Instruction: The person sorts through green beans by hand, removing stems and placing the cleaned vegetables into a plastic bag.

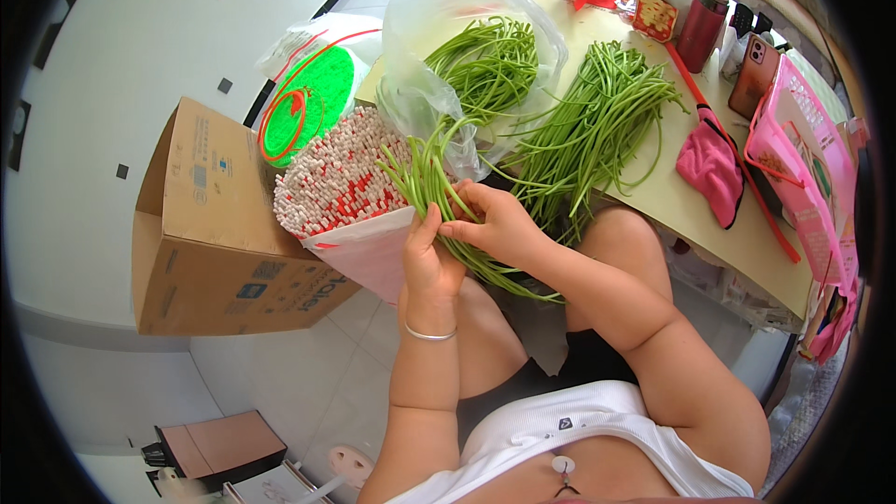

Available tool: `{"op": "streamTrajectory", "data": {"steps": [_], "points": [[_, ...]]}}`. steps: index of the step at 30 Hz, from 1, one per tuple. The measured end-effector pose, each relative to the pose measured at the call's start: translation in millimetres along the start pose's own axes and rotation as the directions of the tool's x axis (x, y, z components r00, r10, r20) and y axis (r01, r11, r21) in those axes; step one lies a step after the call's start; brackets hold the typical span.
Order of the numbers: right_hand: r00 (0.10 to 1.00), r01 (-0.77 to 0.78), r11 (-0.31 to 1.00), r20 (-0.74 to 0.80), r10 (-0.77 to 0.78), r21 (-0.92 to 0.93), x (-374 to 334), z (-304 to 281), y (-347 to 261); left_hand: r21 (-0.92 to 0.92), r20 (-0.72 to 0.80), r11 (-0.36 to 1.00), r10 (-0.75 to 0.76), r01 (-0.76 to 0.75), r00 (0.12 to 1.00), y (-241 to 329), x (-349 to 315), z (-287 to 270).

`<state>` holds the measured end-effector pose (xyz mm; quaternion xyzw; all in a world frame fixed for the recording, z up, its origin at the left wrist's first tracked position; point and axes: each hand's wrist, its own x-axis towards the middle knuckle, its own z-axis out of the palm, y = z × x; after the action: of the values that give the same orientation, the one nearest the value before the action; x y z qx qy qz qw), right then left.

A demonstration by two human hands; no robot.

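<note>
Left hand closed around a bunch of long green beans, gripping near the lower part of the stems, silver bangle on that wrist. Right hand fingers curled on the same bunch from the right, touching the left hand. The bunch sits over the person's lap at the counter edge, tips fanning up toward a clear plastic bag with more beans inside. Loose bean pile on the counter just right of the bag. Pink cloth, red flask, phone, pink basket further right. Cardboard box on the floor at left
</note>
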<state>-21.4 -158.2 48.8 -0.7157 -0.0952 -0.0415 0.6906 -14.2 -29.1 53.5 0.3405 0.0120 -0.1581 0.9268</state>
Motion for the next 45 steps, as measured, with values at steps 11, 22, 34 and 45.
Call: {"op": "streamTrajectory", "data": {"steps": [11,22,34,45], "points": [[0.978,-0.210,0.950,0.044,0.205,0.233,-0.8,-13.0,-13.9,0.014,-0.014,1.000,0.001,-0.001,1.000,0.9,-0.1,-3.1],[0.979,-0.174,0.950,-0.057,0.195,0.259,-1.4,-16.0,-13.0,0.020,-0.049,1.000,0.004,-0.003,0.999,0.3,1.7,-5.3],[0.916,-0.400,0.704,0.232,0.327,0.587,0.5,-26.6,-27.6,-0.021,-0.126,0.999,-0.043,0.041,0.991,3.6,3.1,-5.6],[0.887,-0.430,0.816,0.349,0.302,0.386,1.6,-47.9,-32.0,0.086,-0.098,0.996,-0.023,0.031,0.995,6.6,6.2,-8.6]]}}
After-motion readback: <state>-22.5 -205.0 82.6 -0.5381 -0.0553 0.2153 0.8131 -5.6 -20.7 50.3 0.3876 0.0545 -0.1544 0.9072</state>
